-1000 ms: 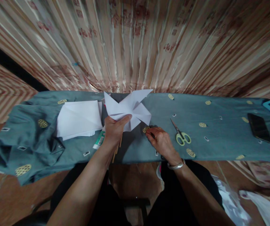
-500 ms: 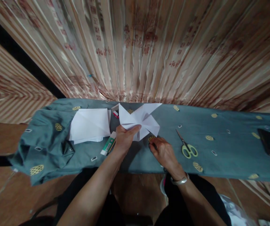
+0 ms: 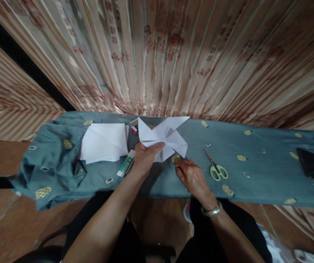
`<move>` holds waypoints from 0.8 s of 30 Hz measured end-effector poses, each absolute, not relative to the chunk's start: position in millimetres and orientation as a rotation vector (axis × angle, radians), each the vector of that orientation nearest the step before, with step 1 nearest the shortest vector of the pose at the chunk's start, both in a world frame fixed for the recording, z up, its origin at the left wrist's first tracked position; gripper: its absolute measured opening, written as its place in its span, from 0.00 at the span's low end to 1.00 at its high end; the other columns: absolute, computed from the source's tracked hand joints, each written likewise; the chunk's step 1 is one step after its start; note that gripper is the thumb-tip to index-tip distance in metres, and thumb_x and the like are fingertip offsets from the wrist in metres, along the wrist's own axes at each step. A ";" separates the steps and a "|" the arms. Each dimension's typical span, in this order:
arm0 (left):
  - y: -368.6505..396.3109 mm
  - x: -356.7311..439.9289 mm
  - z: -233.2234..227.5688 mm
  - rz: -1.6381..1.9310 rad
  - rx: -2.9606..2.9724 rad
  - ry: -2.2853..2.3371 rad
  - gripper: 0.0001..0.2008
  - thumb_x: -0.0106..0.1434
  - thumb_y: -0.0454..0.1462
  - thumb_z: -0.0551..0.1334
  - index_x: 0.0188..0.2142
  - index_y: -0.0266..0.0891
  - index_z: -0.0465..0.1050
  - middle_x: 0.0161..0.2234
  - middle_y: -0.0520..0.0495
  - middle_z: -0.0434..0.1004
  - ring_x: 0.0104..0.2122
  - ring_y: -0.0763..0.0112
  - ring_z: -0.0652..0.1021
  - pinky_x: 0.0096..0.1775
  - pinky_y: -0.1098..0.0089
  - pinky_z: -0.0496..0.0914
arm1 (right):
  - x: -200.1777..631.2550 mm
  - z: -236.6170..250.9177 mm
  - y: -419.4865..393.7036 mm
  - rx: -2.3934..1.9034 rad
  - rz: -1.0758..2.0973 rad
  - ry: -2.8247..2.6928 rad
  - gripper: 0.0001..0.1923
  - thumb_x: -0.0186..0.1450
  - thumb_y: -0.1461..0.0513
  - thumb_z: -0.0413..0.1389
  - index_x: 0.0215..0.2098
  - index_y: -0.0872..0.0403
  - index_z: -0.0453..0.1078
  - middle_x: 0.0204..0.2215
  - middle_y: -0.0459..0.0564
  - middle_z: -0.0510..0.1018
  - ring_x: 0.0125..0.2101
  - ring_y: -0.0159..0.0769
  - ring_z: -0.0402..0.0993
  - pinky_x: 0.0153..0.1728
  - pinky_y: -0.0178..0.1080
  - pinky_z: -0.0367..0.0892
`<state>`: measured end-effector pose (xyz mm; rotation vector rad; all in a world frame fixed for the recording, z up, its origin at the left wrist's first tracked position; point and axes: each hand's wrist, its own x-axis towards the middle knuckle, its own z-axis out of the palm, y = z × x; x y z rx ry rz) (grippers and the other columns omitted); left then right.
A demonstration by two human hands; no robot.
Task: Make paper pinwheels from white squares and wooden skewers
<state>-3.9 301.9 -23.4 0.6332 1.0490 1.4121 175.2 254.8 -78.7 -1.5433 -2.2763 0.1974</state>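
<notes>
The left hand (image 3: 146, 157) pinches a folded white paper pinwheel (image 3: 164, 137) by its lower edge, thumb on top, holding it just above the blue cloth (image 3: 255, 171) near the table's far edge. The right hand (image 3: 191, 177) rests curled on the cloth just below the pinwheel; whether it grips anything I cannot tell. Paper stack (image 3: 104, 142) and glue stick (image 3: 126, 164) lie left, scissors (image 3: 215, 168) right, phone (image 3: 311, 166) far right.
</notes>
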 end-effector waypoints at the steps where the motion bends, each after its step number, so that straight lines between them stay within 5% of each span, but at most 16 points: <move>1: 301.6 -3.3 -22.9 1.412 0.628 1.049 0.15 0.38 0.36 0.75 0.28 0.34 0.80 0.27 0.48 0.82 0.26 0.69 0.78 0.33 0.68 0.73 | 174.5 -78.7 254.1 -1.531 0.181 -2.286 0.11 0.65 0.69 0.50 0.39 0.54 0.74 0.35 0.55 0.82 0.36 0.45 0.77 0.44 0.46 0.72; 14: 298.0 3.5 -28.6 1.402 0.759 1.054 0.13 0.42 0.37 0.74 0.29 0.34 0.80 0.28 0.47 0.83 0.27 0.67 0.79 0.33 0.68 0.74 | 186.4 -30.5 220.3 -1.546 0.532 -2.022 0.08 0.67 0.64 0.51 0.32 0.49 0.71 0.31 0.47 0.79 0.35 0.39 0.76 0.39 0.41 0.71; 18: 294.9 9.1 -25.7 1.401 0.867 1.065 0.14 0.44 0.37 0.73 0.32 0.36 0.80 0.32 0.46 0.84 0.31 0.64 0.81 0.36 0.66 0.75 | 193.8 -0.8 207.0 -1.499 0.489 -1.830 0.05 0.66 0.61 0.55 0.33 0.47 0.73 0.47 0.50 0.78 0.49 0.45 0.74 0.53 0.50 0.67; 24: 283.3 26.5 -10.8 1.359 1.014 1.075 0.08 0.44 0.35 0.71 0.28 0.37 0.80 0.29 0.48 0.83 0.30 0.63 0.81 0.35 0.65 0.74 | 184.3 3.0 216.1 -1.366 0.514 -1.585 0.03 0.64 0.60 0.59 0.32 0.49 0.73 0.66 0.46 0.59 0.65 0.49 0.57 0.64 0.57 0.54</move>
